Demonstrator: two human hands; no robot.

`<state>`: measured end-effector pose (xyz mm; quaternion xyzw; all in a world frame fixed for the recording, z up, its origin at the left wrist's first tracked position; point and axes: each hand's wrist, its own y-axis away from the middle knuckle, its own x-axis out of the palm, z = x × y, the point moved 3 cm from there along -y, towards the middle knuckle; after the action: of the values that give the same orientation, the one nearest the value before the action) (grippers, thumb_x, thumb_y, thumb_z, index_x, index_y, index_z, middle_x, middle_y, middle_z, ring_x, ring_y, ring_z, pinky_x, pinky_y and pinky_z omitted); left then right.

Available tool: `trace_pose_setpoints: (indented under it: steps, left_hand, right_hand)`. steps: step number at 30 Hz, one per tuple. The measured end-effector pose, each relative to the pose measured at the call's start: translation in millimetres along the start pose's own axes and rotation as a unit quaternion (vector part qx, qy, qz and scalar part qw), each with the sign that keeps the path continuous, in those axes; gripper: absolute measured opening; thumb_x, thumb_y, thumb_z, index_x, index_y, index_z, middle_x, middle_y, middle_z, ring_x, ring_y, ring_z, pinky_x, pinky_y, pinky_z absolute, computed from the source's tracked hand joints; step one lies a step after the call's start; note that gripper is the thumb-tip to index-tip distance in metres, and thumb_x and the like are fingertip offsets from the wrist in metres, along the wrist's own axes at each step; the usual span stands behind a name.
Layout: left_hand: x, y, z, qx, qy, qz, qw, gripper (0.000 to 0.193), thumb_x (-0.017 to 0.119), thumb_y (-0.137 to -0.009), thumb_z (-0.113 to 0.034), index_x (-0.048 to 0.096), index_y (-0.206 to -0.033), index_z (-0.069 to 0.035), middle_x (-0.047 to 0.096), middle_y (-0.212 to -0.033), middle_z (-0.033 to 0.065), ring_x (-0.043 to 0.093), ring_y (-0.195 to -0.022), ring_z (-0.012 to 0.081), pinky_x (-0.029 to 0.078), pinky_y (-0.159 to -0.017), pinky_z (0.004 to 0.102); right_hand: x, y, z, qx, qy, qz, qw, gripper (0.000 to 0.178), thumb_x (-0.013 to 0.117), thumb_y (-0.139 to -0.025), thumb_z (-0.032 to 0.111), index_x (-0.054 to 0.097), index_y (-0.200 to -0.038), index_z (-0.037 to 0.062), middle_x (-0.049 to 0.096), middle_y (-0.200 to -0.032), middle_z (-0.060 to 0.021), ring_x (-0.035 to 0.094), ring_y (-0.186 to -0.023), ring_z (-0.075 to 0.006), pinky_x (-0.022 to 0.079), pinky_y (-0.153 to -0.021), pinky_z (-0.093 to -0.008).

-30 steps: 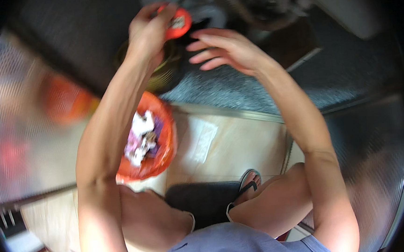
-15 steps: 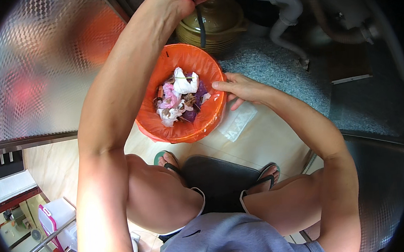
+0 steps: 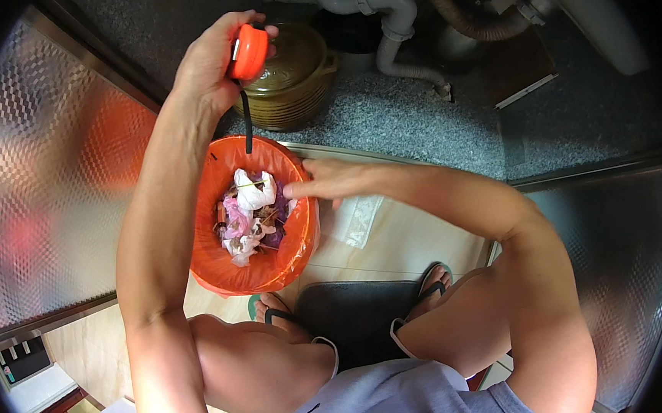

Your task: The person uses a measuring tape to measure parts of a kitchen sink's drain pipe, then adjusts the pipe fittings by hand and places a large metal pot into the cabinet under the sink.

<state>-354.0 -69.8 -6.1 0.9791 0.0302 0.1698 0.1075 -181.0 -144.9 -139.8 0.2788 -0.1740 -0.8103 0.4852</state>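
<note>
My left hand point(image 3: 209, 61) is closed around an orange, rounded tape measure point(image 3: 250, 52) with a metal clip. Its black wrist strap point(image 3: 247, 120) hangs down over the far rim of an orange waste bin point(image 3: 308, 227). The bin stands on the floor in front of me, lined with a thin orange bag. Inside lie crumpled white tissue point(image 3: 256, 190), a pink wrapper point(image 3: 236, 219), purple plastic and dry brown scraps. At the bin's right rim, my right hand point(image 3: 337, 179) has its fingers spread, one reaching over the rim; no object shows in it.
Behind the bin, a brown lidded pot point(image 3: 291, 79) sits on the speckled cabinet base point(image 3: 424, 115) near grey drain pipes point(image 3: 399, 25). Textured doors stand left point(image 3: 53, 187) and right point(image 3: 611, 263). A clear plastic packet point(image 3: 355, 220) and a dark stool point(image 3: 357, 312) are nearby.
My left hand with the tape measure now shows fully above the bin's far side. The view has shifted, so the bin appears lower and further left. My right hand's finger reaches further over the rim.
</note>
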Motion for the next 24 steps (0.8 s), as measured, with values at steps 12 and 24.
trace_pose_setpoints:
  steps: [12, 24]
  left_hand:
    - [40.7, -12.1, 38.2, 0.006, -0.133, 0.089, 0.987, 0.033, 0.054, -0.096, -0.026, 0.063, -0.113, 0.0, 0.069, -0.095, 0.0093, 0.061, -0.081, 0.0146, 0.051, -0.074, 0.0272]
    - [74.1, -15.5, 62.0, -0.021, -0.142, 0.111, 0.983, 0.02, 0.058, -0.095, -0.017, 0.066, -0.105, -0.001, 0.068, -0.09, 0.0079, 0.064, -0.085, 0.0143, 0.05, -0.075, 0.026]
  right_hand:
    - [-172.4, 105.0, -39.4, 0.018, -0.082, -0.265, 0.96, 0.032, 0.061, -0.094, 0.029, 0.066, -0.113, 0.0044, 0.068, -0.098, -0.0043, 0.065, -0.082, -0.0099, 0.053, -0.066, -0.0237]
    - [-240.3, 197.5, -43.4, -0.094, -0.113, -0.442, 0.885, 0.033, 0.058, -0.097, 0.024, 0.063, -0.12, 0.0006, 0.069, -0.103, -0.0099, 0.066, -0.087, -0.0142, 0.054, -0.073, -0.0271]
